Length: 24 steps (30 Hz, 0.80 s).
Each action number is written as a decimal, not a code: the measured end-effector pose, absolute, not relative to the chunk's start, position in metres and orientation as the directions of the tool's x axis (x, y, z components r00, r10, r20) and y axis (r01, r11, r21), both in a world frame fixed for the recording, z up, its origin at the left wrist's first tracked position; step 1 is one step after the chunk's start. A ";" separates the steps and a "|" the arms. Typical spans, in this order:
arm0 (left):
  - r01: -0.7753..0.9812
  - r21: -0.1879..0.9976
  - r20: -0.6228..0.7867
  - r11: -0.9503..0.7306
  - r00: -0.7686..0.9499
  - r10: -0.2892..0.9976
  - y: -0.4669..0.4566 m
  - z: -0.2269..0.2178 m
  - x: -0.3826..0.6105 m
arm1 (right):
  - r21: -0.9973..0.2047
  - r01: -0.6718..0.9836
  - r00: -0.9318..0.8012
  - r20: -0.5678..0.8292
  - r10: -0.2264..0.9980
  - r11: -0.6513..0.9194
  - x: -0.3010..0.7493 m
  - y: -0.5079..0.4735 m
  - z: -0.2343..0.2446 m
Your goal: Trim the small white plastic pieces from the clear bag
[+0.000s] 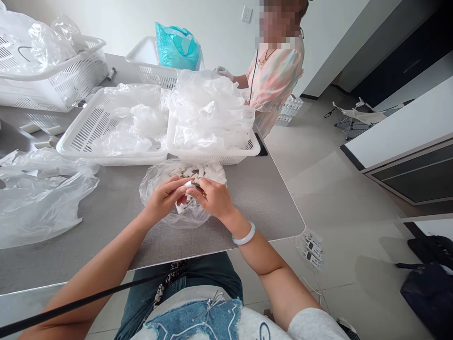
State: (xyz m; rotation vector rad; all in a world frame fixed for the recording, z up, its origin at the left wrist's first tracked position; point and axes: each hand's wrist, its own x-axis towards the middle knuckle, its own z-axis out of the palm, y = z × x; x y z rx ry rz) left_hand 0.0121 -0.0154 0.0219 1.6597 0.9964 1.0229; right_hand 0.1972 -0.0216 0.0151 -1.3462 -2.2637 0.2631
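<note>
blue jeans and a thin black cord are closest, down at the lap. over the near edge of the grey table the two hands meet. the left hand and the right hand both pinch one small white piece with their fingertips, so both grips are closed tight on it. the piece sits right in the middle, where the fingertips touch, and neither hand is nearer than the other. it looks to lie sideways, running from one hand across to the other, but it is too small to be sure. a white bracelet is on the right wrist. under the hands lies a clear bag, with more white pieces piled in its far side, just past the fingertips. behind the bag stands a white basket full of crumpled clear plastic, with a second basket touching it on the left. another person stands at the far end of the table, well apart from these hands.
</note>
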 end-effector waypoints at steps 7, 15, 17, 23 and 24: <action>0.033 0.999 0.001 -0.015 0.394 0.919 -0.017 0.022 0.014 | -0.328 0.808 -0.379 0.346 0.858 0.489 0.198 -0.020 0.015; 0.005 0.997 -0.070 0.073 0.384 0.921 -0.014 0.018 0.015 | -0.340 0.797 -0.362 0.395 0.845 0.500 0.197 -0.021 0.011; 0.011 0.997 -0.080 0.082 0.381 0.921 -0.013 0.019 0.016 | -0.359 0.795 -0.349 0.390 0.852 0.490 0.196 -0.021 0.011; 0.025 0.997 -0.073 0.069 0.398 0.914 -0.012 0.020 0.017 | -0.379 0.805 -0.338 0.339 0.878 0.456 0.196 -0.020 0.015; 0.021 0.997 -0.074 0.071 0.406 0.911 -0.012 0.021 0.017 | -0.365 0.811 -0.345 0.332 0.878 0.457 0.196 -0.020 0.016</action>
